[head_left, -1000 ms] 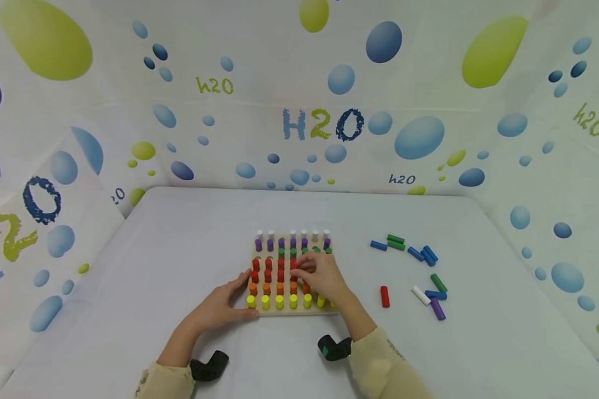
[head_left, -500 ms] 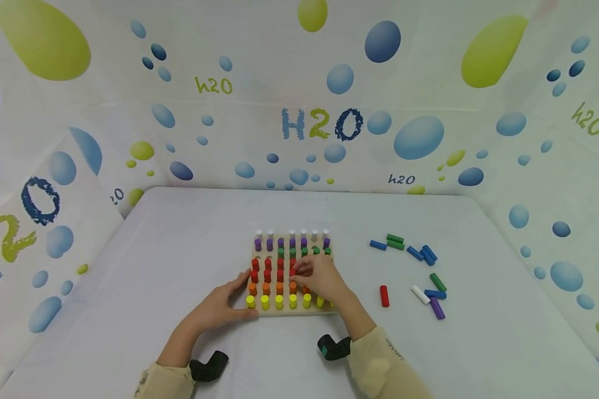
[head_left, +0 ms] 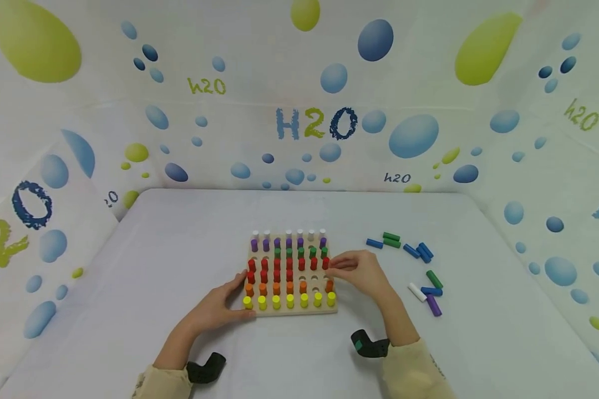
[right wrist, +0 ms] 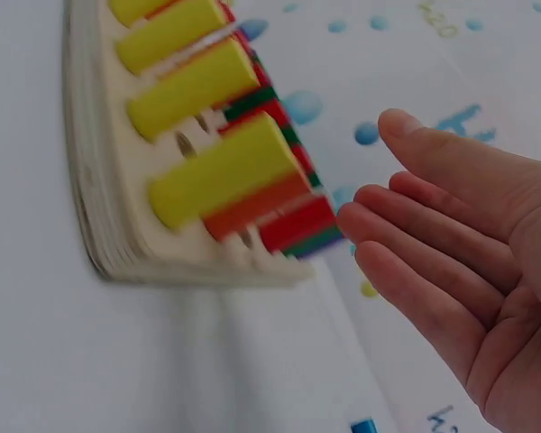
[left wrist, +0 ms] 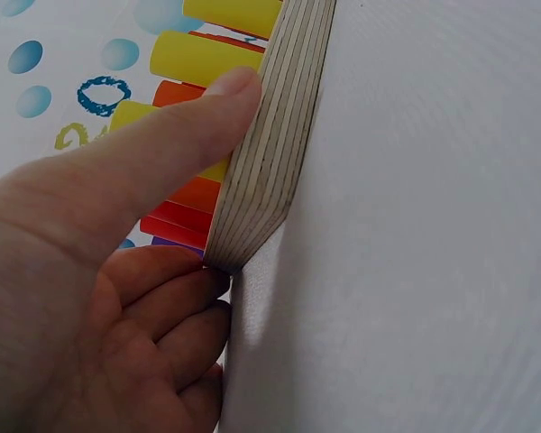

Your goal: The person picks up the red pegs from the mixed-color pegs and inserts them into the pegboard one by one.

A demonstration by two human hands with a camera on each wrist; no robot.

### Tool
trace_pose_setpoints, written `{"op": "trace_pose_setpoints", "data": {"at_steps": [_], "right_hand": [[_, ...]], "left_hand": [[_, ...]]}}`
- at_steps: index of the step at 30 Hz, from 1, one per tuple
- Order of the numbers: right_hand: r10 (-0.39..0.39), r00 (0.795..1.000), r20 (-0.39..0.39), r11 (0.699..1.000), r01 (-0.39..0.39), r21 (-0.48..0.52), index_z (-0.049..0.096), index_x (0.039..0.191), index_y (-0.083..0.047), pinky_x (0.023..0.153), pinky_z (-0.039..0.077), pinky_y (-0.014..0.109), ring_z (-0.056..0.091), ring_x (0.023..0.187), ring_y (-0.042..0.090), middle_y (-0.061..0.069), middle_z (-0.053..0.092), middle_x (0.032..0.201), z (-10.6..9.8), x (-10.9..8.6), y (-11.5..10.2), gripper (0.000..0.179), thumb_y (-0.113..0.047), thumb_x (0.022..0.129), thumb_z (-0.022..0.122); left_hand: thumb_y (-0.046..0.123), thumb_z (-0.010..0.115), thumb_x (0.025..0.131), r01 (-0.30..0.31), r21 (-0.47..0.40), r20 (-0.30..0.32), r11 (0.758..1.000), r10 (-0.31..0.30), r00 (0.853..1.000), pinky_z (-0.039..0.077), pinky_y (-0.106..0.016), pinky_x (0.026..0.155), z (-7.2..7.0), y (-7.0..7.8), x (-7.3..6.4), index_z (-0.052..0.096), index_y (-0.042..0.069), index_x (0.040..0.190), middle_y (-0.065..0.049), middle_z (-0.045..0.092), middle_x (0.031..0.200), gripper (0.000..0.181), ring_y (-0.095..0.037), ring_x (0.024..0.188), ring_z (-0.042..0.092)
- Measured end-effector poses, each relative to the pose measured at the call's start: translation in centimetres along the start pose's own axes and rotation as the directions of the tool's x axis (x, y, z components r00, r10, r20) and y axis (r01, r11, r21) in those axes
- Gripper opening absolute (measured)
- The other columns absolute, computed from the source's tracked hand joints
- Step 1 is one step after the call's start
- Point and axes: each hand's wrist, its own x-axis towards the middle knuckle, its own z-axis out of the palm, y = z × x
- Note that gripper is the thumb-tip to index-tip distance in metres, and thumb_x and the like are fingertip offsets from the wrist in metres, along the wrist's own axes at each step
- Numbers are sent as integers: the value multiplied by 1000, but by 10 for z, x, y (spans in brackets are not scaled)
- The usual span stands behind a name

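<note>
A wooden pegboard (head_left: 297, 312) lies mid-table, with rows of white, purple, green, red, orange and yellow pegs upright in it. At its front left corner my left hand (head_left: 219, 307) holds it. The thumb (left wrist: 234, 99) lies along the layered front edge, and the other fingers curl at the left side. My right hand (head_left: 361, 271) is by the board's right edge, fingertips close to the end red peg (head_left: 326, 264). The right wrist view shows that hand (right wrist: 460, 244) holding nothing, thumb apart from the extended fingers. Bare holes (head_left: 314, 277) show in the second red row.
Loose pegs lie right of the board: a blue peg (head_left: 374, 243), a green peg (head_left: 391, 236), a white peg (head_left: 417, 292), a purple peg (head_left: 433, 305) and several others. A printed cloth (head_left: 259, 83) hangs behind the white table (head_left: 179, 233).
My right hand has let go of a red peg, now standing in the second red row, and moved right. The loose red peg is out of sight where the right forearm now lies. The left hand stays.
</note>
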Motion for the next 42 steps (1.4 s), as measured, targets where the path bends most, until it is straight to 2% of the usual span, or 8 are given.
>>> {"op": "trace_pose_setpoints", "data": {"at_steps": [6, 14, 21, 27, 36, 38, 42], "right_hand": [[22, 998, -65, 1000, -23, -14, 69, 98, -8, 81, 52, 33, 66, 86, 16, 4, 69, 93, -24, -15, 9, 31, -29, 75, 75], [61, 988, -145, 996, -69, -53, 68, 99, -6, 79, 53, 32, 66, 87, 17, 6, 69, 95, -43, -34, 28, 38, -35, 76, 74], [87, 972, -219, 977, -126, -170, 70, 94, -3, 74, 54, 35, 66, 83, 20, 7, 70, 87, -51, -46, 39, 31, -29, 77, 74], [138, 959, -246, 944, -203, -261, 70, 88, -1, 66, 52, 33, 63, 81, 22, 7, 69, 81, -49, -49, 47, 27, -25, 77, 74], [250, 934, -256, 890, -325, -319, 69, 83, 1, 52, 44, 26, 53, 65, 17, 4, 63, 70, -45, -47, 47, 30, -27, 76, 75], [269, 930, -249, 869, -346, -354, 69, 82, 1, 52, 44, 25, 52, 64, 18, 5, 62, 70, -44, -45, 43, 30, -27, 76, 74], [299, 927, -227, 807, -373, -458, 68, 79, 2, 52, 45, 27, 52, 62, 19, 7, 61, 69, -40, -41, 32, 30, -27, 76, 75]], "left_hand": [[46, 74, 71, 7, 5, -10, 1000, -7, 1000, 20, -56, 105, -1, -1, -4, 24, 10, 145, -19, 25, 147, 97, -39, 134, 20], [47, 74, 70, 8, 9, -12, 1000, -8, 1000, 20, -56, 105, -2, -4, -6, 24, 10, 145, -19, 25, 146, 97, -38, 134, 20], [46, 75, 70, 3, 14, -16, 1000, -3, 1000, 20, -56, 105, -3, -6, -7, 24, 9, 145, -20, 25, 146, 98, -39, 134, 20], [46, 75, 70, -10, 17, -10, 1000, 11, 1000, 20, -56, 105, -1, -8, -6, 24, 9, 145, -20, 25, 146, 98, -39, 133, 21], [47, 74, 70, -19, 31, -2, 999, 19, 1000, 21, -56, 105, -1, -9, -5, 24, 9, 145, -19, 25, 146, 98, -39, 134, 21], [47, 74, 70, -18, 28, 2, 999, 18, 1000, 21, -56, 104, -1, -8, -5, 24, 9, 145, -19, 25, 146, 98, -39, 134, 21], [46, 74, 71, -21, 26, 7, 999, 21, 1000, 21, -56, 104, -2, -6, -6, 23, 10, 146, -19, 25, 147, 97, -39, 134, 21]]}}
